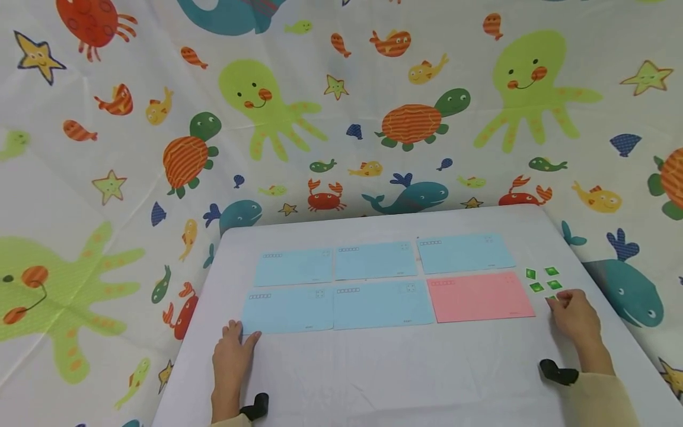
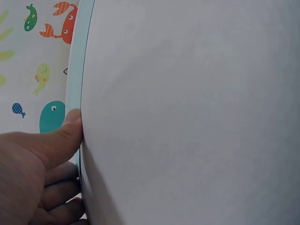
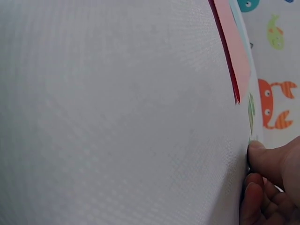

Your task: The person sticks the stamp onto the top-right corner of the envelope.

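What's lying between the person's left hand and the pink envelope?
The head view shows the near-left blue envelope and the near-middle blue envelope, side by side, between the left hand and the pink envelope.

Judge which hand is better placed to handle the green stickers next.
Probably the right hand: its fingertips touch one of the green stickers, beside the pink envelope. The left hand is at the lower-left blue envelope, at the row's other end.

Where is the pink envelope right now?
In the head view, the pink envelope ends the nearer row on the right, between a blue envelope and the small green pieces.
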Demonstrator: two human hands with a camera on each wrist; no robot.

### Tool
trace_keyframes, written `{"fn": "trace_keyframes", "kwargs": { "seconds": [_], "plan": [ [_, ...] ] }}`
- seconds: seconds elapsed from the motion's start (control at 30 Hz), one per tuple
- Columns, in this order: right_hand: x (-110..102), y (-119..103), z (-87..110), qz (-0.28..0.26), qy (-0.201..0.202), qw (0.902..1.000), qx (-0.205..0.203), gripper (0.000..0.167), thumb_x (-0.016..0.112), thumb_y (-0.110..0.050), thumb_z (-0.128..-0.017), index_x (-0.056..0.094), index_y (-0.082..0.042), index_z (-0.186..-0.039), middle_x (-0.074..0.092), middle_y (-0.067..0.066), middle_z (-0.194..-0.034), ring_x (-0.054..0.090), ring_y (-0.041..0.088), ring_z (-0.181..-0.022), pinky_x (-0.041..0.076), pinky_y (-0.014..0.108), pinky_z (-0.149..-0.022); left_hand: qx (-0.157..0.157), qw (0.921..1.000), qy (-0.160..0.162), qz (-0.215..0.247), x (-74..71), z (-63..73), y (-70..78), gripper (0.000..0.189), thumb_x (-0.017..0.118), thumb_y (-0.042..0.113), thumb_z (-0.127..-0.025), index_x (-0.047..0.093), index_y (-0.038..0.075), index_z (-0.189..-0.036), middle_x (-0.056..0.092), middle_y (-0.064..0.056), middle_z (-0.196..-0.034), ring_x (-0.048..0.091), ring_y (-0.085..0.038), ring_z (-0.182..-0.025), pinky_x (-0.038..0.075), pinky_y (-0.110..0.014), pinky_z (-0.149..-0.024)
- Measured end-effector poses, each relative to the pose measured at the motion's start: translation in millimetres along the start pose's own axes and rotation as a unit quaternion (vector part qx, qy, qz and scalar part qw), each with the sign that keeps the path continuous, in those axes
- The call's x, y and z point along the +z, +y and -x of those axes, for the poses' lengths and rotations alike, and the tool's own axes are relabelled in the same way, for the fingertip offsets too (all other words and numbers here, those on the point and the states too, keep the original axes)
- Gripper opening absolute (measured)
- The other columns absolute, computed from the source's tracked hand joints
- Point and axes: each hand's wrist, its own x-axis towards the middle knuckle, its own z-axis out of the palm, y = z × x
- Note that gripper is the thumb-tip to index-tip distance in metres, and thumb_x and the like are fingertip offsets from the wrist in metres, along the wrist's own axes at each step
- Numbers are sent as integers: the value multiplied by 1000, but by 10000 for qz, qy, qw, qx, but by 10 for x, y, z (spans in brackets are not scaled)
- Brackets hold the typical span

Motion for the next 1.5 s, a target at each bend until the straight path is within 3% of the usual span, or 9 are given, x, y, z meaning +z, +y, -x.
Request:
{"fn": "trace_keyframes", "kwargs": {
  "seconds": [0.3,0.7,1.0,1.3,1.5],
  "plan": [
    [1,117,96,99,54,9999,-61,39,50,-19,-103,42,16,-118,50,31,-100,47,42,-92,45,42,-73,-34,9999,-121,-10,18,-9,-1,73,64,29,-97,33,-12,-149,22,-34,-157,18,-54,-147,19,-66,-117],
    [-7,171,134,17,134,9999,-43,43,40,-16,-101,40,19,-126,49,35,-108,47,45,-96,45,49,-78,-85,9999,-57,6,40,21,-7,73,66,28,-96,35,-13,-148,23,-33,-157,20,-54,-147,19,-66,-117],
    [-25,123,129,-219,24,9994,258,47,36,-18,-101,36,19,-130,44,37,-115,43,47,-102,44,53,-83,-181,9998,47,82,71,7,11,72,66,29,-96,37,-13,-147,25,-34,-156,22,-55,-145,21,-68,-115],
    [-10,113,76,-484,130,9981,359,50,37,-20,-102,34,18,-135,44,35,-115,44,45,-102,44,48,-79,-200,9997,32,123,81,-28,-16,74,66,30,-96,35,-12,-148,24,-34,-157,20,-54,-147,18,-67,-117],
    [8,117,40,-788,188,9957,439,51,40,-19,-103,33,15,-140,45,34,-120,46,44,-106,43,33,-71,-258,9995,53,155,56,-31,-19,74,66,30,-96,35,-12,-148,24,-33,-158,20,-53,-147,18,-67,-117]
  ]
}}
